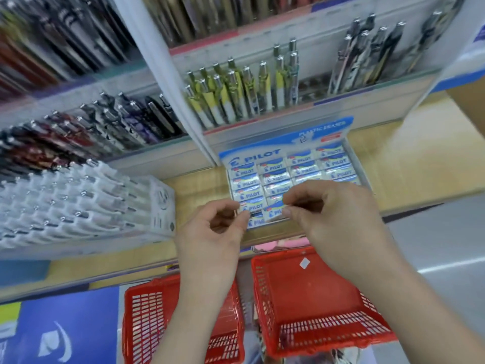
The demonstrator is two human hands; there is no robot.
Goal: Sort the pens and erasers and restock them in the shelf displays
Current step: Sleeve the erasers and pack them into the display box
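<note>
— Blue-and-white eraser (274, 213), where is it?
— At the near edge of the display box (365, 177), tilted, not seated in a row. Right hand (330, 216) pinches its right end between thumb and forefinger.
— Axis?
— Long side runs roughly left-right, like the packed rows. The box lies just beyond and below the fingertips, so I'd judge a short push down and in.
— Left hand (217, 227)?
— Just beside, fingers curled, thumb tip at the neighbouring eraser (250, 207). Pinching or only steadying, can't tell. Right is nearer for the move.
— Hidden?
— Both hands cover the nearest rows, so the gap itself is unseen. Pens (236, 95) above are motion-blurred. Of the baskets (263, 285), the left one's inside is partly behind a forearm.
</note>
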